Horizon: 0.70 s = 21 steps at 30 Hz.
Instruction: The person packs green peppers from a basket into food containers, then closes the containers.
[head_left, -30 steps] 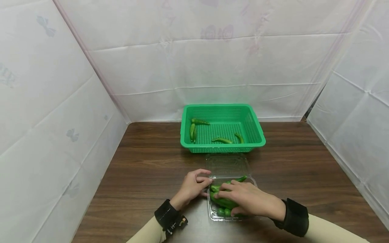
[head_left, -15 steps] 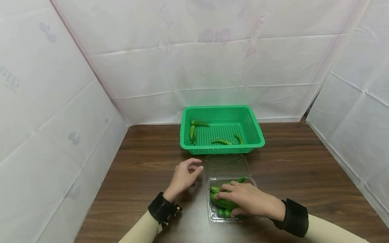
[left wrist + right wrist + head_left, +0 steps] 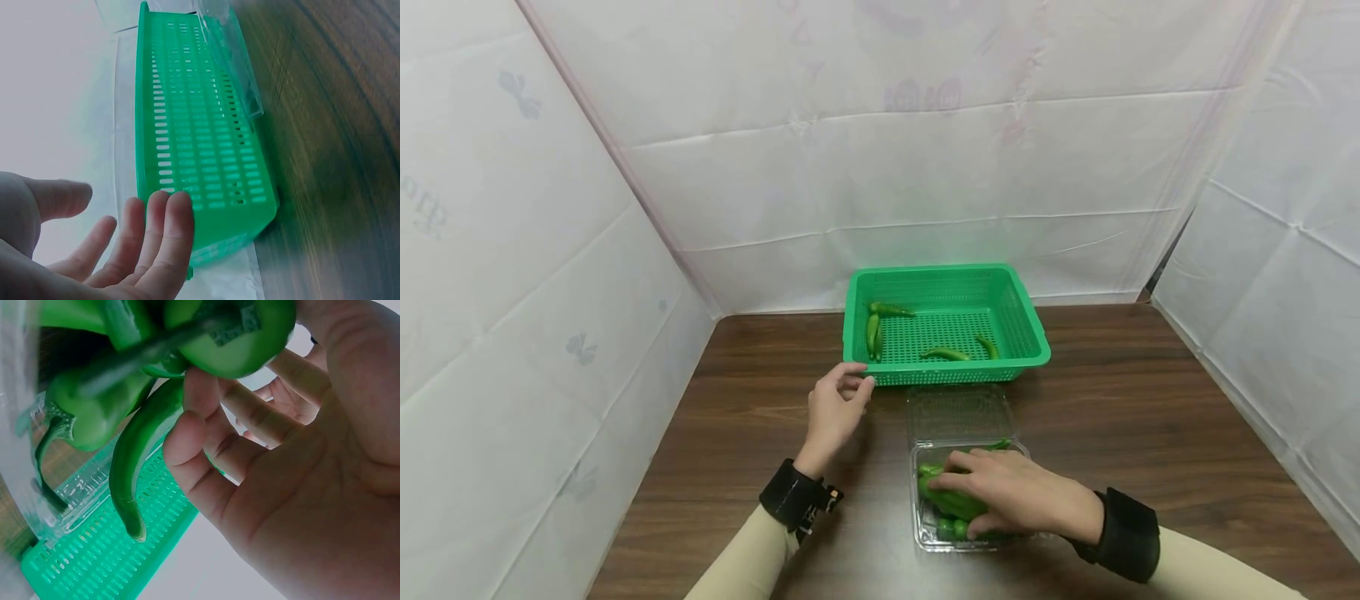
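Observation:
A clear plastic clamshell (image 3: 918, 533) sits on the wooden table with its lid (image 3: 958, 412) folded flat toward a green basket (image 3: 946, 272). Green peppers (image 3: 953, 503) fill the clamshell. My right hand (image 3: 958, 502) lies over them, fingers and thumb curled round the bunch. The right wrist view shows those fingers (image 3: 206, 437) against a long pepper (image 3: 137, 456). My left hand (image 3: 852, 387) hovers with relaxed fingers at the basket's front left corner, holding nothing. In the left wrist view its fingers (image 3: 169, 219) lie close to the basket wall (image 3: 206, 156).
Several green peppers lie loose in the basket, two at the left (image 3: 874, 332) and two nearer the front (image 3: 946, 353). White sheeting walls in the table on the left, back and right. Bare wood (image 3: 1150, 417) stretches to either side.
My left hand has left the clamshell's left edge and moved forward and left to the basket's front left corner. The right hand has stayed on the peppers.

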### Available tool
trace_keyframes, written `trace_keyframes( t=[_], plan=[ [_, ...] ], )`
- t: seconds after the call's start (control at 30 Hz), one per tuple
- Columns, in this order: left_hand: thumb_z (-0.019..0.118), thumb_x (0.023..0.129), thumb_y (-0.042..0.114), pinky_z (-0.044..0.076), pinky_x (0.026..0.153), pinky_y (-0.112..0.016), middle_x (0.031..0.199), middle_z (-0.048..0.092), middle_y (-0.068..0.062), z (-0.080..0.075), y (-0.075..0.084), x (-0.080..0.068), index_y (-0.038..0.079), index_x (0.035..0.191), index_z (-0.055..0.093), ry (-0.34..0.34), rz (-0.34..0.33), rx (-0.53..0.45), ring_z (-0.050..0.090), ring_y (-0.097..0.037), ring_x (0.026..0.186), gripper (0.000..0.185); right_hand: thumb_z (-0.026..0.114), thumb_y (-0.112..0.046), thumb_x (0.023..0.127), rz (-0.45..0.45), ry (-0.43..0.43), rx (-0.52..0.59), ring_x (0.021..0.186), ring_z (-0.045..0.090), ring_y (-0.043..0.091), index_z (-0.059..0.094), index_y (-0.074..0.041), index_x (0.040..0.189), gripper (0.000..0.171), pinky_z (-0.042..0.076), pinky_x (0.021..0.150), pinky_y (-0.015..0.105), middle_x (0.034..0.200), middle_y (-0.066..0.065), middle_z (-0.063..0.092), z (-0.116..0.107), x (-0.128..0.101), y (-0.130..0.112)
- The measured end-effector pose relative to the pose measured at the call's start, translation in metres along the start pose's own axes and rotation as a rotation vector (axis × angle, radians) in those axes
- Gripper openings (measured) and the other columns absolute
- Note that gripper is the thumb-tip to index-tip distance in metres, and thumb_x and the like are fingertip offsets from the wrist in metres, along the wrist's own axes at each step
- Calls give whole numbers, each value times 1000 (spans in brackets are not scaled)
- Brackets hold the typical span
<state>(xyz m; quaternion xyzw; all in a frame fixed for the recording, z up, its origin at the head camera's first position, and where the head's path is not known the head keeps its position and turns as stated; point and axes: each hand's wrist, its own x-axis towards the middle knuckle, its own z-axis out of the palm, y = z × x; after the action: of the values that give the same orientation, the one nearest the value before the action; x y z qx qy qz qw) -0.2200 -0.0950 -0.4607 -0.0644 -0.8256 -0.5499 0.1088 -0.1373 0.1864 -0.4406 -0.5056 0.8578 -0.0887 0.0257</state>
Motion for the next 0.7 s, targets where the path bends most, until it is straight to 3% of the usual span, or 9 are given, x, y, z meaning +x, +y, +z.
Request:
trace_keyframes(
  t=[0.13,0.23,0.47,0.7],
  plan=[
    [71,99,16,60,59,-28,93,75,-11,-1,-2,7,10,122,71,49,3,-21,72,-18,69,24,82,-48,84,6,31,-1,85,54,3,60,-26,142,65,43,64,16,115,-7,59,-1,0,1],
    [72,98,15,61,61,-29,98,74,-11,-1,-2,11,11,126,69,83,-6,-43,73,-20,75,29,79,-47,87,0,70,8,82,53,3,61,-24,140,60,42,63,15,115,-6,59,0,1,2],
    [74,96,13,60,71,-42,121,68,-14,0,-5,17,8,140,59,154,-32,-36,70,-29,94,46,69,-42,98,25,149,25,105,62,9,61,-23,140,47,55,85,23,127,-5,60,0,2,6],
    [76,94,13,56,87,-51,137,54,-23,3,-11,23,7,140,58,203,-48,1,61,-38,111,50,65,-39,102,24,241,4,114,60,8,61,-23,139,40,52,93,22,131,-4,58,-4,5,14]
  ],
)
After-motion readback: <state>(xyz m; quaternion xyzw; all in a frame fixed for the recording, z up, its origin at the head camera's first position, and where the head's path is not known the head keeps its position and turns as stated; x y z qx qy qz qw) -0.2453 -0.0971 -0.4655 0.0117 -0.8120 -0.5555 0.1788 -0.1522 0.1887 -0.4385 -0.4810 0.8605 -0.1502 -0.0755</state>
